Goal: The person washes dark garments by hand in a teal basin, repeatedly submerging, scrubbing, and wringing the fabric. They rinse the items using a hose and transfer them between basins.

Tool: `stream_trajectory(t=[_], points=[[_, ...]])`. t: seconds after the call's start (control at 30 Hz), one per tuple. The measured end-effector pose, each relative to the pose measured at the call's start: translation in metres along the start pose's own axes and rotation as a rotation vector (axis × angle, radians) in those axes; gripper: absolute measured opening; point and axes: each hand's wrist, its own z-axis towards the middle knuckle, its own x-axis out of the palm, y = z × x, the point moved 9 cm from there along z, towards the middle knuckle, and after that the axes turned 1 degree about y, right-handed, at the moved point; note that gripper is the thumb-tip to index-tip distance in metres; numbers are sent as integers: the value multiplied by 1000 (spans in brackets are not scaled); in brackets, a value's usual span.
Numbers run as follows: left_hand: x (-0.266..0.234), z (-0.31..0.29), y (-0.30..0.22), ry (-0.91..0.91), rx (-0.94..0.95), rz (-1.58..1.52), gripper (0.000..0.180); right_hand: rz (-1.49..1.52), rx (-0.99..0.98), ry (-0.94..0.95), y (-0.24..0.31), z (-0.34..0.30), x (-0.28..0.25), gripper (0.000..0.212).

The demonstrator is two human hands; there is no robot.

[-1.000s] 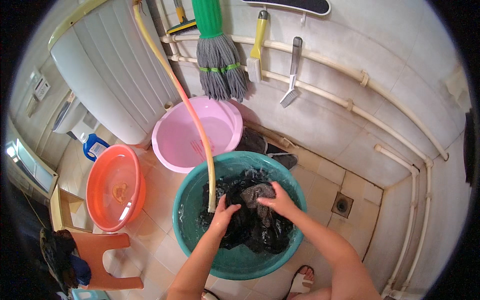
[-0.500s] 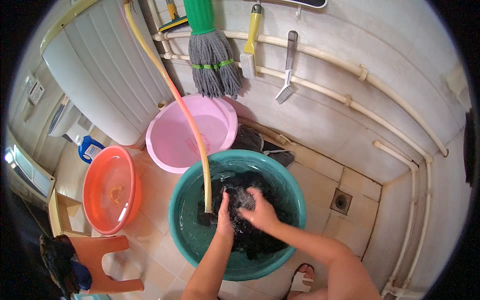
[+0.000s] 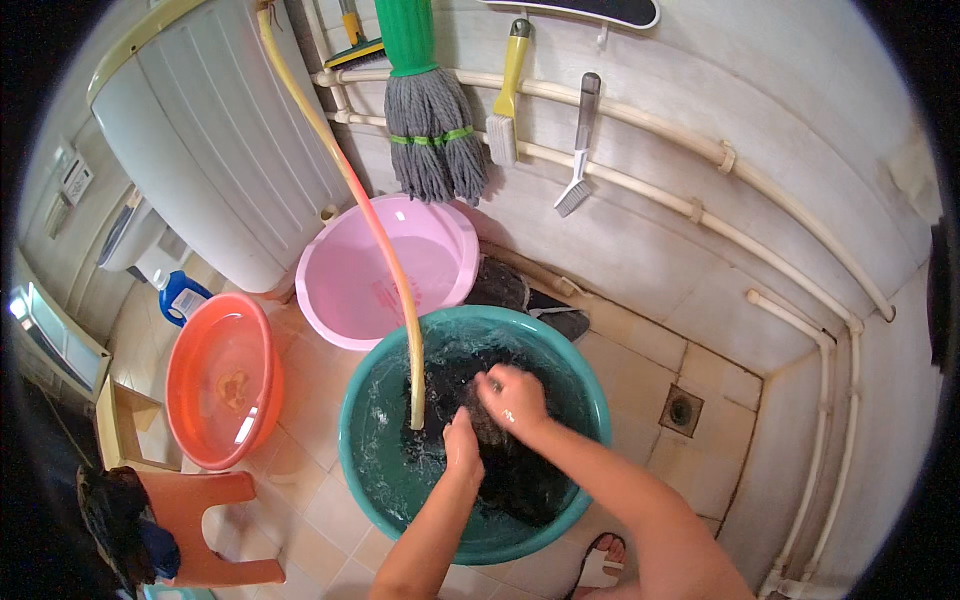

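A teal basin (image 3: 352,455) holds water and a soaked black garment or cloth (image 3: 515,490), whose exact kind I cannot make out. My left hand (image 3: 461,445) is in the middle of the basin, its fingers curled against a bunch of the cloth. Just right of it and a bit farther off, my right hand (image 3: 513,400) has its fingers closed on the same cloth, with some motion blur at the fingertips. A yellow-and-pink hose (image 3: 388,240) hangs down into the basin, its lower end beside the cloth, left of my hands.
Behind the basin stands a pink basin (image 3: 315,265) with water; an orange basin (image 3: 178,400) is at the left. An orange stool (image 3: 215,490) bears dark clothing. A mop (image 3: 430,130) and brushes (image 3: 575,180) hang on the wall. A floor drain (image 3: 680,411) lies right.
My right hand has gone from spread fingers to closed on the cloth. My left hand has turned from upright to curled fingers, slightly nearer me. Foam and ripples have spread at the basin's left.
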Motion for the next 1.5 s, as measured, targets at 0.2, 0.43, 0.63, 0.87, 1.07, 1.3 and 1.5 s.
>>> stream_trajectory(t=[0.2, 0.43, 0.63, 0.87, 1.07, 1.3, 1.5], points=[[-15, 22, 6, 94, -81, -229, 73, -108, -161, 143, -38, -20, 7, 35], [-24, 34, 34, 82, -153, -314, 26, -98, 281, 123, -46, -27, -1, 23], [12, 26, 21, 490, 268, -295, 35, 221, -196, 273, 83, -67, 0, 17], [5, -8, -6, 154, -31, 267, 50, -48, -31, 180, 23, -17, -18, 30], [38, -62, -135, 341, 642, 833, 35, -534, 77, 388, -35, -17, -67, 25], [21, -49, -122, 220, 606, 1506, 43, -244, -392, 335, 30, 0, -50, 33], [6, -45, -50, 331, 515, 1851, 61, -208, -172, 542, -17, -2, 26, 37]])
